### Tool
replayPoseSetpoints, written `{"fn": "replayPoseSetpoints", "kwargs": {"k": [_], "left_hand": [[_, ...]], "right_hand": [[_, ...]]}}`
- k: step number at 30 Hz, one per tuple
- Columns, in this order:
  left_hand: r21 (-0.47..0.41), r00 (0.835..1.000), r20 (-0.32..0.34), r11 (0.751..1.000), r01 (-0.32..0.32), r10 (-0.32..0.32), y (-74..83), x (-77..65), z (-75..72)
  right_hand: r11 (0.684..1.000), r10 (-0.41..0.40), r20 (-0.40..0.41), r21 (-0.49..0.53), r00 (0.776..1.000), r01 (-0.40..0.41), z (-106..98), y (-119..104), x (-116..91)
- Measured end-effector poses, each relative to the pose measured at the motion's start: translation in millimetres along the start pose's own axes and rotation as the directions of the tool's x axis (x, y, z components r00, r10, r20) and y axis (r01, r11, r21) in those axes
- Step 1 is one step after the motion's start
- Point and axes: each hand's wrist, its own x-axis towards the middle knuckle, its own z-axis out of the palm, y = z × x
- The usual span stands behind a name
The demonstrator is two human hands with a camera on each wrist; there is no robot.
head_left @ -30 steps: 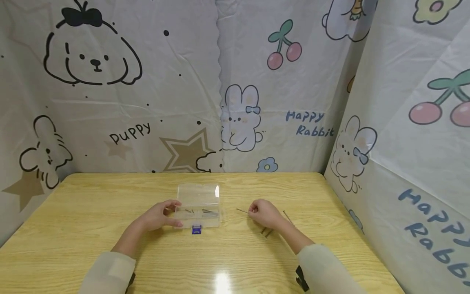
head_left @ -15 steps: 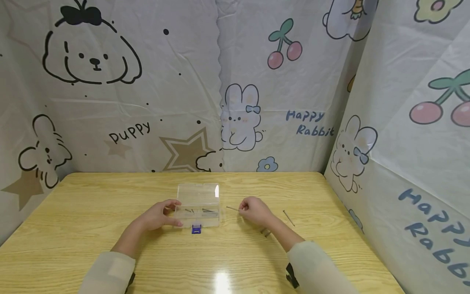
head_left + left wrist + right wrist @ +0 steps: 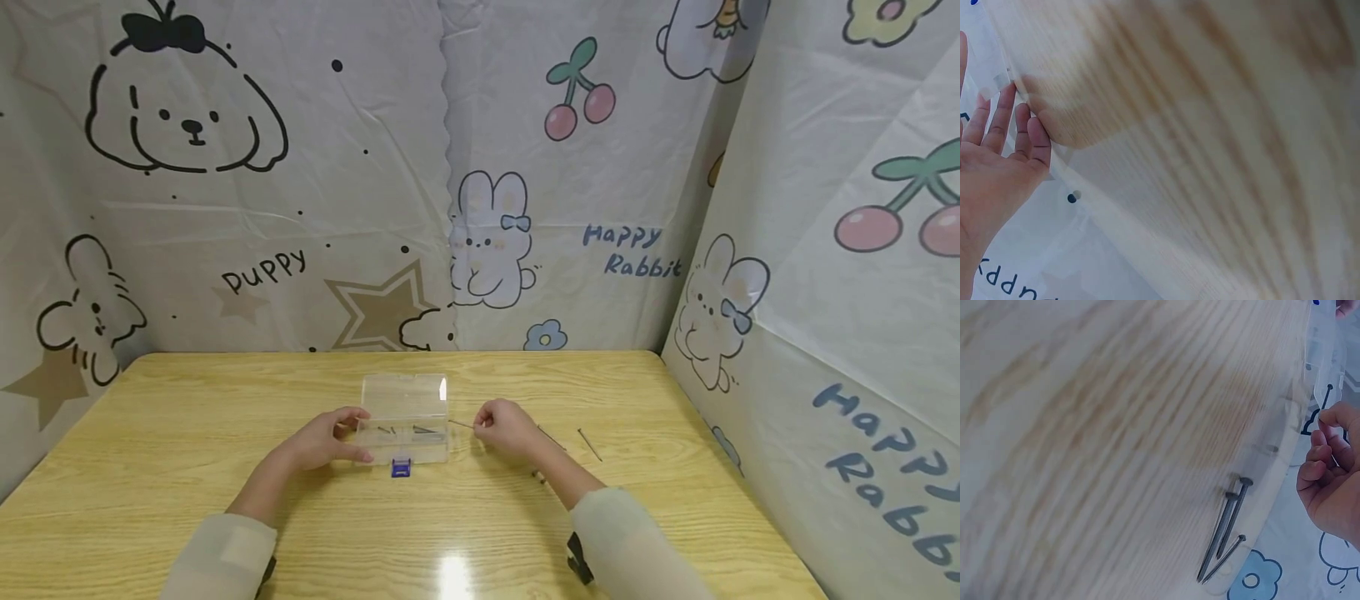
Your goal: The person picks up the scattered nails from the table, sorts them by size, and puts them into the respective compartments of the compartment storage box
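A clear plastic box (image 3: 426,453) with its lid (image 3: 405,395) raised stands on the table, several nails (image 3: 426,430) lying in its compartments. My left hand (image 3: 318,440) holds the box at its left end, thumb near the front corner and fingers toward the back; the left wrist view shows this hand (image 3: 1004,162) at the frame's left edge. Between thumb and fingertips, my right hand (image 3: 506,427) pinches a nail (image 3: 461,424), whose head points left, close to the box's right side. In the right wrist view this nail (image 3: 1327,397) shows its dark flat head.
To the right, loose nails lie on the wooden table (image 3: 322,533): one nail (image 3: 590,445) stands apart and others are partly behind the right forearm. The right wrist view shows three nails (image 3: 1215,540) together. A blue clasp (image 3: 401,468) juts from the box front. Printed cloth (image 3: 375,167) hangs behind.
My right hand has moved left with the nail, from well right of the box to right beside it. Another nail has come into view behind the forearm. The left hand and box stay put.
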Motion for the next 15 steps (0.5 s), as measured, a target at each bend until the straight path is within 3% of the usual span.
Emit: {"fn": "replayPoseSetpoints", "kwargs": {"k": [7, 15], "left_hand": [[-0.001, 1.000, -0.001, 1.000, -0.001, 0.001, -0.9, 0.3, 0.1], [0.001, 1.000, 0.000, 1.000, 0.004, -0.004, 0.3, -1.1, -0.4]], "right_hand": [[1.000, 0.011, -0.009, -0.023, 1.000, -0.011, 4, -7, 3], [0.997, -0.035, -0.024, -0.069, 0.999, 0.033, 11, -17, 10]]}}
